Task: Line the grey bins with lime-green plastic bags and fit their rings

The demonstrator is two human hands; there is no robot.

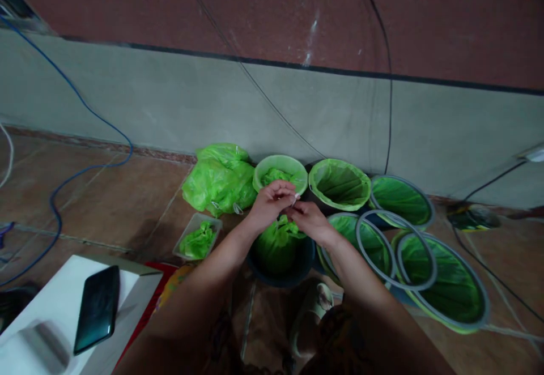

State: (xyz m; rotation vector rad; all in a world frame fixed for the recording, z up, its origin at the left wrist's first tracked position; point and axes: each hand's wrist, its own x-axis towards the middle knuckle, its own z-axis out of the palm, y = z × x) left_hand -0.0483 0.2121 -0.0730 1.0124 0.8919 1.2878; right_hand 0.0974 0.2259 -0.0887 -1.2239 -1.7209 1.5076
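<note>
A green plastic bag (278, 250) sits in a dark bin (260, 276) in front of me, its top gathered and crumpled just below my hands. Small and white, a string-like tie (296, 197) shows between my fingertips above that gathered top. My left hand (271, 204) is closed in a pinch at the tie from the left. From the right, my right hand (309, 220) meets it with fingers bent and pressed together on the tie. Fingers partly cover the bag's neck, so I cannot make out whether the tie loops around it.
Behind the hands stands a pale-rimmed bin (302, 172), beside a full green bag (221, 179). Several green-lined bins (340, 185) fill the right, with loose grey rings (359, 233) on top. A tub (177, 250) and a phone (97, 309) on a white box (51, 290) are left.
</note>
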